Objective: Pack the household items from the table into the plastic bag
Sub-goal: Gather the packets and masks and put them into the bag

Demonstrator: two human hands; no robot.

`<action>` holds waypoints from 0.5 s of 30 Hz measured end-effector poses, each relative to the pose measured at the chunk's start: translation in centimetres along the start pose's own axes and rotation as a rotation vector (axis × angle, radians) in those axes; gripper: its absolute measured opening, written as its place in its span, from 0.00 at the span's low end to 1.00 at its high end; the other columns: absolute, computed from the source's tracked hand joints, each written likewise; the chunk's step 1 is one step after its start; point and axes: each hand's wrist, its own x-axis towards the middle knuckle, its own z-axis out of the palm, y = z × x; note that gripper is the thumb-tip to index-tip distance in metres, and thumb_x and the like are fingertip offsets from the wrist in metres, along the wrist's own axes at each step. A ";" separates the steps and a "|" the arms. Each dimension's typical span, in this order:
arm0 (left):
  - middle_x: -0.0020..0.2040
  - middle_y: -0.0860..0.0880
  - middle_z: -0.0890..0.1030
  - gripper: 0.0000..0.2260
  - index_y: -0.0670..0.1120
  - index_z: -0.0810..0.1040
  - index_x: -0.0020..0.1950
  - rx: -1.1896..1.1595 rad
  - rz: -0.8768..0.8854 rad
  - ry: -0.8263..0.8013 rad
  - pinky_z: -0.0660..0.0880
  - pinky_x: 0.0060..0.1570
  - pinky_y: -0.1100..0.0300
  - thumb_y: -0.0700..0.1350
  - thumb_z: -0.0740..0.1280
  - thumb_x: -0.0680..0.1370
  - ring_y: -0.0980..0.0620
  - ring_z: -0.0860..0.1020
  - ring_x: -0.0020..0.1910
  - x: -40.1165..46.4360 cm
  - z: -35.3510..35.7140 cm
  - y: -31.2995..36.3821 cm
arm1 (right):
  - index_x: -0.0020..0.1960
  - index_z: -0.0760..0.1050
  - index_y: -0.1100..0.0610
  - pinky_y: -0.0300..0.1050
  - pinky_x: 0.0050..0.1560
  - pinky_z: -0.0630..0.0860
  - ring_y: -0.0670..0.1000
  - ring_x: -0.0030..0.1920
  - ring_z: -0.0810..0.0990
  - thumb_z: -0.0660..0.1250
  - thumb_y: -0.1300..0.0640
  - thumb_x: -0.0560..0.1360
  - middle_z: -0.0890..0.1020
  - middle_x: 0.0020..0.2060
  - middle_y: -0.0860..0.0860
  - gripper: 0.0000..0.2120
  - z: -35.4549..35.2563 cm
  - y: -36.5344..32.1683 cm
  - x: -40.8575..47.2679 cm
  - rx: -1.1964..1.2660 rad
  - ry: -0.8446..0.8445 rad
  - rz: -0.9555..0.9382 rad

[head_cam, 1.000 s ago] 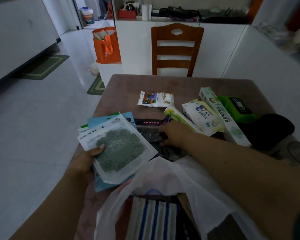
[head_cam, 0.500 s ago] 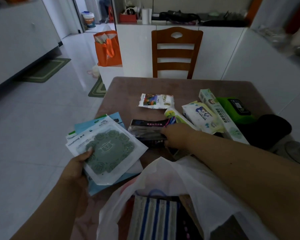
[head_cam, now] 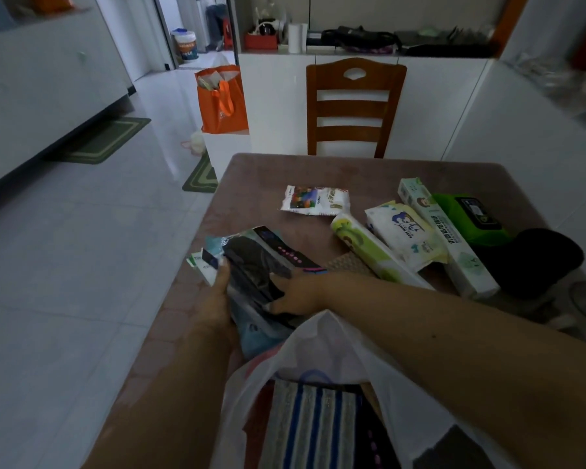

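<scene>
Both hands clamp packets over bag
We grip w/ left hand & right hand; packets may slide, missing bag mouth.

A stack of packets is held between both hands at the desk's left edge, behind the plastic bag. Further packs are lined up to the right; a chair stands behind the desk.

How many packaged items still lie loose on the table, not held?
5: snack packet farthest; green-yellow pack, wipes, long box, green wipes pack rightward. Others may be hidden.
</scene>
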 end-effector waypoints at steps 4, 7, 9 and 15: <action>0.53 0.37 0.83 0.18 0.39 0.79 0.60 0.157 0.037 0.094 0.81 0.43 0.47 0.41 0.73 0.71 0.39 0.83 0.47 0.2 0.8 -1.1 | 0.78 0.44 0.52 0.50 0.75 0.50 0.57 0.77 0.51 0.53 0.39 0.78 0.50 0.78 0.57 0.35 -0.2 -0.2 0.0 0.071 0.010 -0.079; 0.57 0.34 0.81 0.20 0.37 0.76 0.61 0.155 0.105 0.153 0.78 0.53 0.41 0.34 0.72 0.70 0.36 0.81 0.52 0.0 1.4 0.1 | 0.71 0.67 0.60 0.49 0.69 0.64 0.59 0.69 0.69 0.57 0.49 0.80 0.71 0.69 0.61 0.24 -2.3 0.3 -2.1 0.197 0.139 -0.170; 0.58 0.35 0.80 0.20 0.37 0.77 0.62 0.157 0.167 0.082 0.77 0.54 0.43 0.33 0.71 0.70 0.37 0.80 0.53 -0.4 1.9 2.5 | 0.54 0.79 0.61 0.54 0.56 0.77 0.59 0.53 0.81 0.63 0.50 0.76 0.82 0.52 0.60 0.16 -4.9 1.8 -4.0 0.402 0.440 -0.128; 0.47 0.40 0.86 0.19 0.38 0.80 0.59 0.216 0.100 -0.228 0.81 0.45 0.50 0.39 0.70 0.68 0.43 0.84 0.44 -6.4 5.7 10.0 | 0.49 0.76 0.57 0.44 0.41 0.78 0.53 0.40 0.82 0.70 0.43 0.71 0.82 0.48 0.56 0.18 -10.1 4.7 -10.6 1.246 0.343 -0.057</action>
